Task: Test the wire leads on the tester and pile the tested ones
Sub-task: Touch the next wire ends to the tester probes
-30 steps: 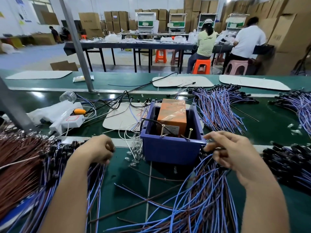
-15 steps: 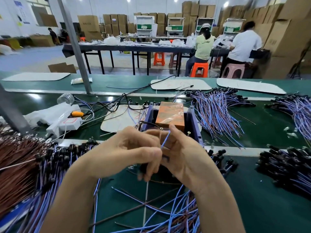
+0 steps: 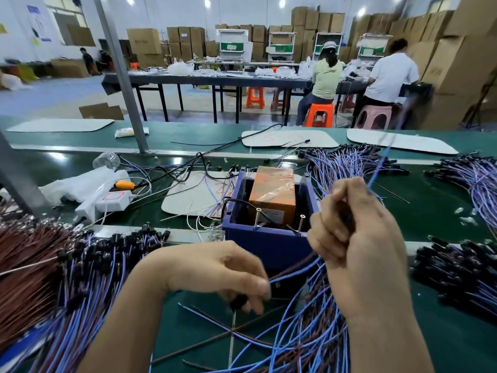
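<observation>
Two hands work close in front of the tester (image 3: 271, 211), a blue box with an orange block inside and two upright screws at its near edge. The right hand (image 3: 357, 238) is closed in a fist around a blue wire lead (image 3: 376, 170), whose free end rises blurred above the knuckles. The left hand (image 3: 228, 275), lower and apart from the right, pinches a small black connector end (image 3: 238, 302) between thumb and fingertips, with a wire running from it toward the loose heap (image 3: 304, 319) on the green bench (image 3: 188, 327) below the right wrist. Whether both hands hold one and the same lead cannot be told. Further piles lie at far left (image 3: 67, 278), behind the tester (image 3: 344, 162) and at right (image 3: 457, 267).

The main risk is tangling: the held lead crosses the loose heap, so pulling it could drag neighbours along and mix tested with untested. A poor touch on the screws would likely give a false reading.
</observation>
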Tool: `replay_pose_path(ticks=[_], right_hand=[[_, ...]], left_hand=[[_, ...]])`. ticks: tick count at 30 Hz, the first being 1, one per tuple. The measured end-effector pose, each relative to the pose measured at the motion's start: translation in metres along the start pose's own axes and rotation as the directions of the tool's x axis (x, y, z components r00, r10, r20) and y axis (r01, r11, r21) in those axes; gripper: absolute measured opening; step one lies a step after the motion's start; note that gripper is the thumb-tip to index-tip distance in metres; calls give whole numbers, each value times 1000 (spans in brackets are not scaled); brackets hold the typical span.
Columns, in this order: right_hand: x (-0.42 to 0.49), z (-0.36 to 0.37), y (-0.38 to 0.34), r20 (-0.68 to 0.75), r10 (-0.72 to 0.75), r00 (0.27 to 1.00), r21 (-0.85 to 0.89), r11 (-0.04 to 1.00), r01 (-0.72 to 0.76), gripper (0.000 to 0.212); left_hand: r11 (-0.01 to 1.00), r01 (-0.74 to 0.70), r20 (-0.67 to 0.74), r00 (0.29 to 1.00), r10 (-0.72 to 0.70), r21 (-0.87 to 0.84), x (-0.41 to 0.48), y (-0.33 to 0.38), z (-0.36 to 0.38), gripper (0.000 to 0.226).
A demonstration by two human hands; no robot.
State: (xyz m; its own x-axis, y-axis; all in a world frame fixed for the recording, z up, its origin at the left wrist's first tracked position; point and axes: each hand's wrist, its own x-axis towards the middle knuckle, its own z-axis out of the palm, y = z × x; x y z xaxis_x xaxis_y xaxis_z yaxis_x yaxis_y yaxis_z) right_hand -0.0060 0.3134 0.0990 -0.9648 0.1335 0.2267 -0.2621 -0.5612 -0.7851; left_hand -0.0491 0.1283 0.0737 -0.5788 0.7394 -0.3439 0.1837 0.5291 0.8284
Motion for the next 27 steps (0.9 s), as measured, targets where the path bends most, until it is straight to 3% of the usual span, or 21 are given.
replay_pose_path(ticks=[2,4,7,10,14,17,20,21,23,27], right_hand=[[0,-3,3,99,125,987,-125,986,-112,24],[0,-5,6,224,315,922,-292,925,-245,25],[2,-7,22,276,479,833,-604,761,-238,33],[5,-9,40,227,529,818,-838,534,-113,37],[9,-16,43,184,640,746,-888,433,-152,34],[8,-18,33,206,563,800,-837,526,-155,5],[12,-31,21,255,387,886,-732,676,-84,48],[13,-32,17,274,340,900,-693,718,-60,49],[12,-34,10,302,292,907,-630,775,-40,38],[15,-35,17,159,244,957,-587,802,-107,14]], left_hand=[[994,-107,-174,979,101,-24,3,-2,-2,34],[961,-230,-409,900,150,-155,9,-1,-1,33],[784,-498,-648,743,166,-370,19,4,2,39],[694,-601,-769,630,105,-397,23,7,4,34],[666,-630,-830,558,30,-399,29,8,7,28],[697,-586,-771,632,73,-414,30,9,13,24],[739,-503,-637,760,130,-449,33,10,20,23],[746,-485,-603,785,142,-456,34,11,23,24],[758,-459,-550,819,160,-463,36,13,27,26],[757,-428,-486,858,167,-495,37,16,31,29]])
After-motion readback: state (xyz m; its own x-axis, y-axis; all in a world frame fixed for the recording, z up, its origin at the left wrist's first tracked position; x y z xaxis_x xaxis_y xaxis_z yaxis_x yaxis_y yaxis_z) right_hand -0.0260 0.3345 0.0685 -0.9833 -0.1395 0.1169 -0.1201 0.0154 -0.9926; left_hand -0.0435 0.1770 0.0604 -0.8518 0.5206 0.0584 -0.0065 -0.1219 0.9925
